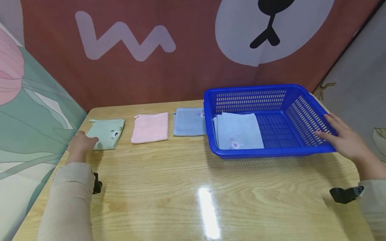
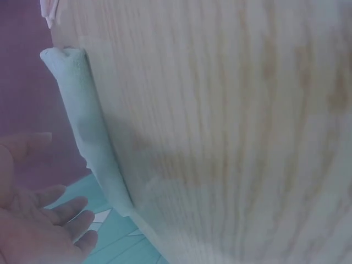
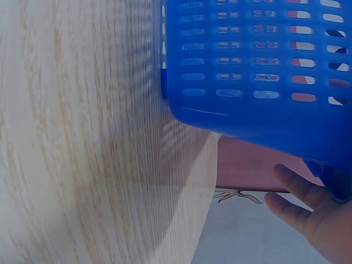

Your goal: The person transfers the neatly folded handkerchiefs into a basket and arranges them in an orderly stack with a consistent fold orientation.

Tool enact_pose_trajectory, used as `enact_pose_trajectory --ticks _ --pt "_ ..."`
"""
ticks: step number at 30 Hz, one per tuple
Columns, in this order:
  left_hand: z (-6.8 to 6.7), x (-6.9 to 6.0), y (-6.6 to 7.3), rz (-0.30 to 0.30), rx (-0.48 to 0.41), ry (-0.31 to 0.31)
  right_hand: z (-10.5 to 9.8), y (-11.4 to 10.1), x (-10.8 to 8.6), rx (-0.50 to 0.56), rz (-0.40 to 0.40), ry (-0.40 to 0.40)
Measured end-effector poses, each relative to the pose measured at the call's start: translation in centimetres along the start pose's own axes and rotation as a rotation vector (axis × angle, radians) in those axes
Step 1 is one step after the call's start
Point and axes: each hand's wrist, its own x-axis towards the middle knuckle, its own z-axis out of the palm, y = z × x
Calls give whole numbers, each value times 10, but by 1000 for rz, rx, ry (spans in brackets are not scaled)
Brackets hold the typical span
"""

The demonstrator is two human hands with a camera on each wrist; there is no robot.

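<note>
My left hand hovers at the left edge of a folded green cloth with a small face on it. In the left wrist view its fingers are spread and loosely bent, with a gap between them and the cloth. My right hand grips the right rim of a blue plastic basket, thumb over the rim and fingers outside. Inside the basket, at its left, lie folded pale blue cloths. A pink cloth and another blue cloth lie between the green one and the basket.
The wooden table ends at a brown patterned curtain behind the cloths. The basket partly covers the right side of the blue cloth on the table. Patterned fabric hangs at the left and right.
</note>
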Motion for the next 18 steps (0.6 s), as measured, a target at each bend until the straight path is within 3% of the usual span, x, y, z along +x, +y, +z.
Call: enact_pose_trajectory --ticks 10,18 --pt "3 1 -11 -85 46 -181 0 -3 2 10 -1 -14" --pt "6 0 -13 -144 18 -231 0 -2 2 26 -14 -13"
